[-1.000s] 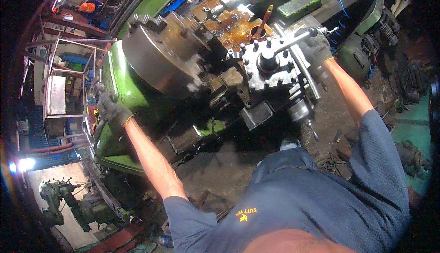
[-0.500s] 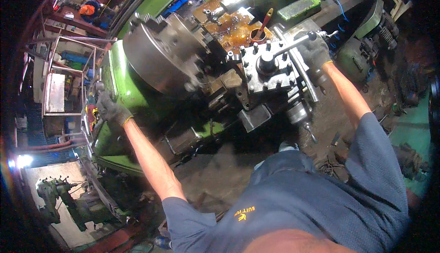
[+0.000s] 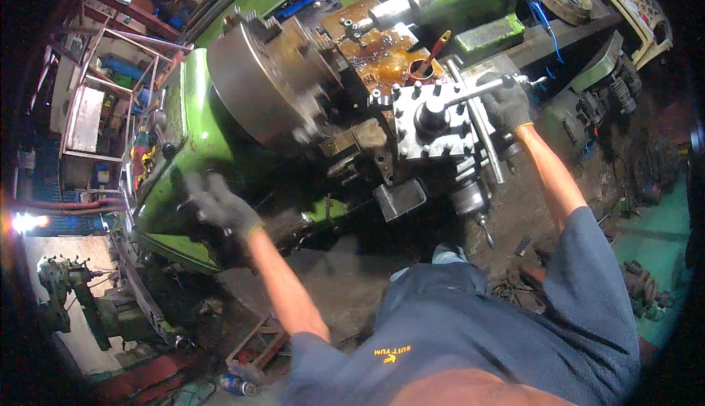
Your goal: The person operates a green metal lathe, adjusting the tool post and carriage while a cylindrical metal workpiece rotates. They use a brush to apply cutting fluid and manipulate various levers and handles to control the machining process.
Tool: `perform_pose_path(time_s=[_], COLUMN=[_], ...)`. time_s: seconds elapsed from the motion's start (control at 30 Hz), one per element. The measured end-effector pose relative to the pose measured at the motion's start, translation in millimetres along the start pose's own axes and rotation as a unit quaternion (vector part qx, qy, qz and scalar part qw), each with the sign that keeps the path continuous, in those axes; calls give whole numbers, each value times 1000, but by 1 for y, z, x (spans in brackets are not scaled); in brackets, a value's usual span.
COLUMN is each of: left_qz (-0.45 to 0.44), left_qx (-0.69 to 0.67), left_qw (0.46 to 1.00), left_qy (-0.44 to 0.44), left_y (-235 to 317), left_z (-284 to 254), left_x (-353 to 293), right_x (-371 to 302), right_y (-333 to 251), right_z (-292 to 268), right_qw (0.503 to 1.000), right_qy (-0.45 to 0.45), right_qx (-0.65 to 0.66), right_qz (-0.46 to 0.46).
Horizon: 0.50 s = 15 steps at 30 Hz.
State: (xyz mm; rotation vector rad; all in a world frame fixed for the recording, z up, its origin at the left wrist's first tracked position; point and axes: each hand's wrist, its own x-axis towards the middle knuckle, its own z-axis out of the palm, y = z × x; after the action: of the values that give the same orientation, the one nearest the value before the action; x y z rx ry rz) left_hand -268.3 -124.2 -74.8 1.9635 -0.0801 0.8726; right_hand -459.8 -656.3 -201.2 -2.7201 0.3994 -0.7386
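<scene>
My left hand (image 3: 222, 206), in a dark grey glove, is off the front of the green headstock (image 3: 194, 134) of a lathe. Its fingers look stretched apart and are blurred; it appears to hold nothing. My right hand (image 3: 508, 105), gloved too, is curled beside the square tool post (image 3: 420, 141), partly behind the clamping lever (image 3: 470, 93) and a metal bar (image 3: 481, 127). What lies in its grip is hidden. To the left of the tool post is the large chuck (image 3: 253, 86), its jaws smeared as if turning.
A brush (image 3: 438, 47) stands in a small pot on the oily brown plate (image 3: 400, 49) behind the tool post. The green tailstock (image 3: 477, 2) is at the back. Below the tool post hangs a handwheel with a crank (image 3: 474, 200). A metal rack (image 3: 88, 119) stands left.
My left hand has come away from the headstock's left end, moving right and nearer to me. The right hand stays by the tool post. The view has shifted slightly.
</scene>
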Motion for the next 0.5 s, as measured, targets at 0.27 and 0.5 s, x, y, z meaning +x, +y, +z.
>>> perform_pose_path(time_s=[0.27, 0.5], left_qz=[-11, -165], left_qx=[245, 326], left_qw=[928, 872], left_qy=[-282, -327], left_y=[-137, -200], left_z=[-13, -11], left_x=[-228, -267], right_x=[0, 4], right_y=[3, 0], right_z=[-2, -2], right_qw=[997, 999], right_qy=[2, 11], right_qx=[-51, 0], right_qz=[-56, -48])
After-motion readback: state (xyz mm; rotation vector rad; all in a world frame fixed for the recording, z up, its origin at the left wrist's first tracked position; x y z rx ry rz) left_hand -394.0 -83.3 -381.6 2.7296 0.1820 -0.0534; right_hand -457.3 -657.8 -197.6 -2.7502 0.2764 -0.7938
